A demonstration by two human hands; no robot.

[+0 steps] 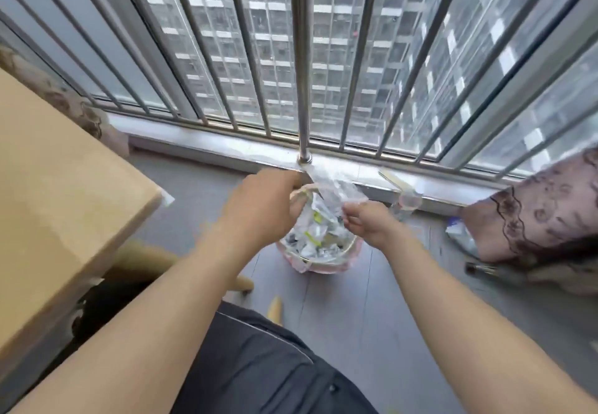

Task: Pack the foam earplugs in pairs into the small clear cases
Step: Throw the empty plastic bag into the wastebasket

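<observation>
Both hands, left hand (268,200) and right hand (365,219), grip a crumpled clear plastic bag (336,190) above a pink waste bin (318,264). A wooden counter (58,180) stands left on grey floor (372,316); window bars (302,57) lie far.

Bare forearms, no sleeves; dark grey shorts (259,365) worn.

No words or numbers can be read here. The scraps in the bin (318,253) at mid frame are too blurry.
</observation>
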